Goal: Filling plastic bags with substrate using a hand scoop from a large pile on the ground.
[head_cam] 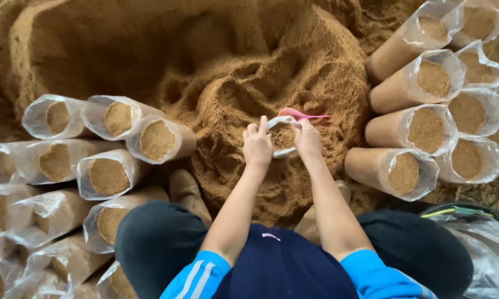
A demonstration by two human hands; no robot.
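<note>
My left hand (257, 145) and my right hand (307, 140) hold open the mouth of a clear plastic bag (282, 137) partly filled with brown sawdust, low over the big sawdust heap (260, 72). A pink scoop (300, 115) lies just beyond the bag, by the fingers of my right hand; whether that hand grips it as well is unclear. Both forearms reach forward from my blue sleeves, between my knees.
Filled clear bags of sawdust lie stacked on the left (108, 176) and on the right (421, 130), mouths facing me. A pile of empty plastic bags (482, 260) sits at the lower right. My dark-trousered knees (155, 238) flank the working spot.
</note>
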